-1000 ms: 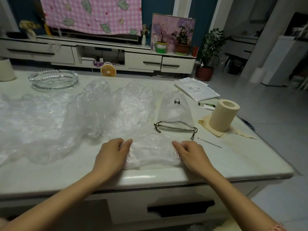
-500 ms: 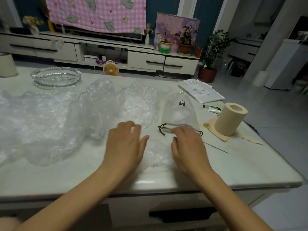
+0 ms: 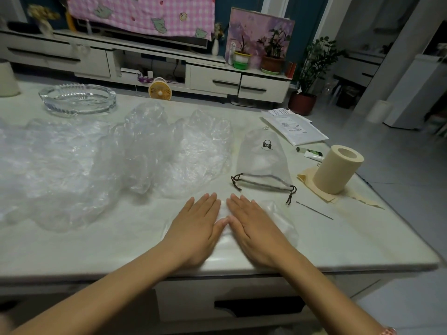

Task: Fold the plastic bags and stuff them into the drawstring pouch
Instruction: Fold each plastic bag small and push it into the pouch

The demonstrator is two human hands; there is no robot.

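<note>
Your left hand (image 3: pixel 196 226) and right hand (image 3: pixel 254 228) lay flat, fingers straight, thumbs meeting, pressing the plastic bag (image 3: pixel 280 213) onto the counter (image 3: pixel 338 238) near its front edge. Film looked light, limp and slippery, likely to spring open, so pinch the folded edges. Drawstring pouch (image 3: pixel 262 160) lay just beyond your right hand, not touching it.

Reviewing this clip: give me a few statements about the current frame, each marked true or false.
1. The left hand and right hand both lie flat on the folded plastic bag. True.
2. The paper roll stands upright, right of the drawstring pouch. True.
3. The right hand grips the pouch. False: it lies untouched on the table, beyond the hands.
4. The glass ashtray sits on the loose bags. False: it stands on the table behind them.
</note>
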